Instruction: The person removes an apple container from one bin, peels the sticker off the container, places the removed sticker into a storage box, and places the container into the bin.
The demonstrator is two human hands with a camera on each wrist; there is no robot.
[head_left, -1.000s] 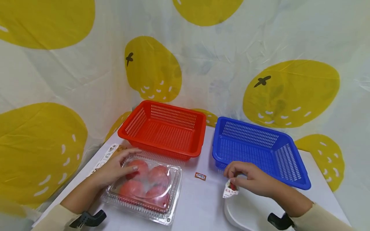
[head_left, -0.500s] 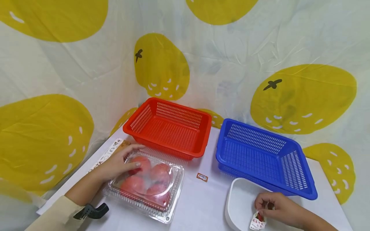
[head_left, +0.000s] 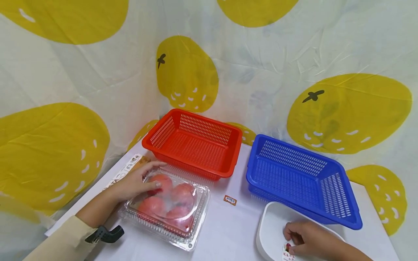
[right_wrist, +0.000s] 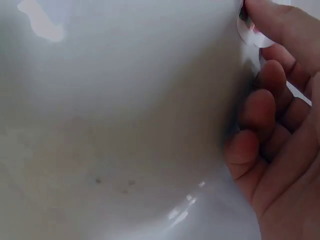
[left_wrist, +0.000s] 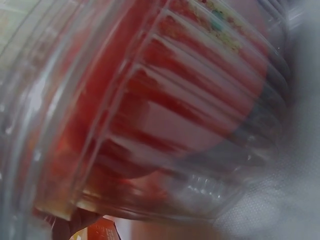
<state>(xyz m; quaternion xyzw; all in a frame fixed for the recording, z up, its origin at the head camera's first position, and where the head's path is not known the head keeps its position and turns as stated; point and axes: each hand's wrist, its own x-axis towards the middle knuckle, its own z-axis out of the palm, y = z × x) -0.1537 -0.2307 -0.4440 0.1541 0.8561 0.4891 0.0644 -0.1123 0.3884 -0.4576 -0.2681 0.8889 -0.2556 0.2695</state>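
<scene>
My left hand (head_left: 135, 184) lies over the left corner of a clear plastic clamshell box (head_left: 200, 217). Its thumb rests on the lid, and another finger stretches along the far edge. Several round red fruits (head_left: 152, 206), which look like tomatoes, show through the lid. In the left wrist view the ribbed box wall (left_wrist: 200, 110) fills most of the picture. My right hand (head_left: 310, 237) is inside a white plastic tub (head_left: 261, 232), pinching a small white printed label (head_left: 288, 255) with a red fruit picture between thumb and forefinger. The right wrist view shows the label (right_wrist: 252, 35) partly behind the thumb.
A red perforated basket (head_left: 196, 148) stands behind the box, and a blue one (head_left: 294, 174) behind the tub. A small brown card (head_left: 230, 200) lies between box and tub. Under my left forearm is a long printed packet (head_left: 128, 168). A fruit-patterned curtain (head_left: 254, 76) hangs behind the table.
My right hand has moved right and down from above the tub's far side into the tub, carrying the label. The left hand keeps its place on the box. The whole view shifts slightly.
</scene>
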